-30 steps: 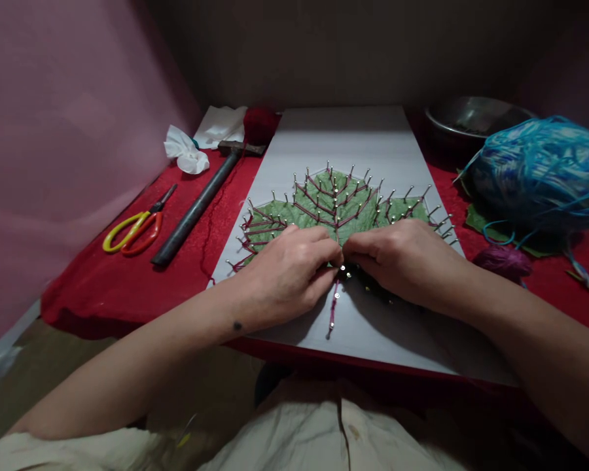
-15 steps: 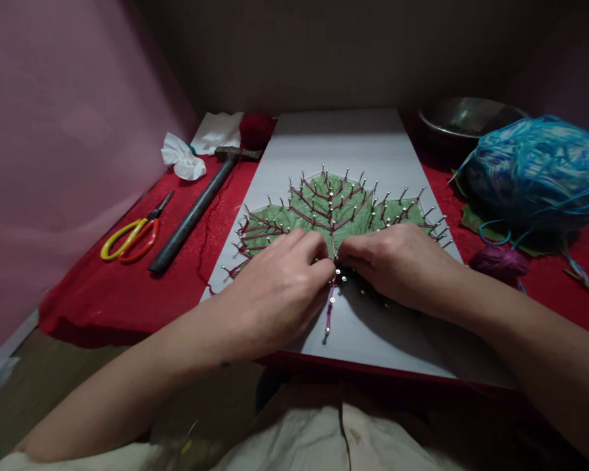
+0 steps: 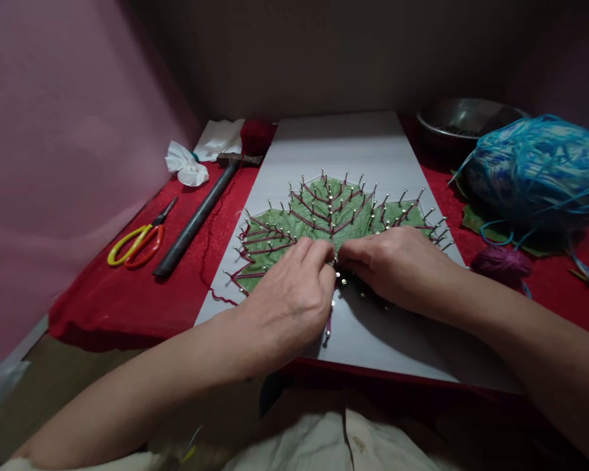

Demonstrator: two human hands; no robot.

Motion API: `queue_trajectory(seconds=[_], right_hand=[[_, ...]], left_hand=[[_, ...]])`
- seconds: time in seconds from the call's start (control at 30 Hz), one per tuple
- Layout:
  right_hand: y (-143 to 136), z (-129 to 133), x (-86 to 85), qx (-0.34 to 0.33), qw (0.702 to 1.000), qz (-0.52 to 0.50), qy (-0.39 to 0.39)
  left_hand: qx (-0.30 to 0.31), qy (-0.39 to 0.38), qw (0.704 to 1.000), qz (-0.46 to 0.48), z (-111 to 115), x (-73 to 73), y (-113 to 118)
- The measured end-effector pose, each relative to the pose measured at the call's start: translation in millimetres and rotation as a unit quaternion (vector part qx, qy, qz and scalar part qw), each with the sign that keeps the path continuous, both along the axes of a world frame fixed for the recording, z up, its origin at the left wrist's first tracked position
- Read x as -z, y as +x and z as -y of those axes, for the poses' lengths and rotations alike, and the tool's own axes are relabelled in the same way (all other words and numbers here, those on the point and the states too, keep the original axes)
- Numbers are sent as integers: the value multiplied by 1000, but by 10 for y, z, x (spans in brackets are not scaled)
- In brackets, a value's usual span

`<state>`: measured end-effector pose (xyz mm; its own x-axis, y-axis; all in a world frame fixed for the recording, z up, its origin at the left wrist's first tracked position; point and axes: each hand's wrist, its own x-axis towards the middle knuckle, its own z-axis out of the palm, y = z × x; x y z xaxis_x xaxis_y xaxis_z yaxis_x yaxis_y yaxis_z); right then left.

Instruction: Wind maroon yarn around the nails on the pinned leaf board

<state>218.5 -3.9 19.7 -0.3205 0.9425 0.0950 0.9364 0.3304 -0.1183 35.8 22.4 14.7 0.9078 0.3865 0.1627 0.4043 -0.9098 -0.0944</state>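
Left hand (image 3: 294, 304) and right hand (image 3: 400, 265) converge at leaf (image 3: 356, 229) near the front edge of the worktop (image 3: 118, 333), each grip pressed together, contents hidden; overtight yarn (image 3: 267, 249) could tilt nails (image 3: 327, 335)

Green leaf (image 3: 354, 227) flat on the white board, ringed with upright nails (image 3: 330, 196), dark-red yarn (image 3: 302, 215) strung between.

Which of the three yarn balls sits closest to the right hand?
The small purple ball, just beyond the board's edge beside the right hand; the large blue ball and the red ball lie farther off.
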Motion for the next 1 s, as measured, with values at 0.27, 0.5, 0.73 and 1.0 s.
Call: queue_trajectory(seconds=[0.27,0.5,0.73,1.0], right_hand=[[13,1,29,-11,1000,-4,20],[9,20,-3,-18,1000,-18,18],[17,14,30,-8,1000,-17,1],[8,11,31,-4,1000,-8,-3]], left_hand=[[25,26,999,28,23,49,-32],[17,-16,997,67,28,75,-17],[24,-60,995,75,18,112,-32],[25,-135,987,86,-75,-189,-105]])
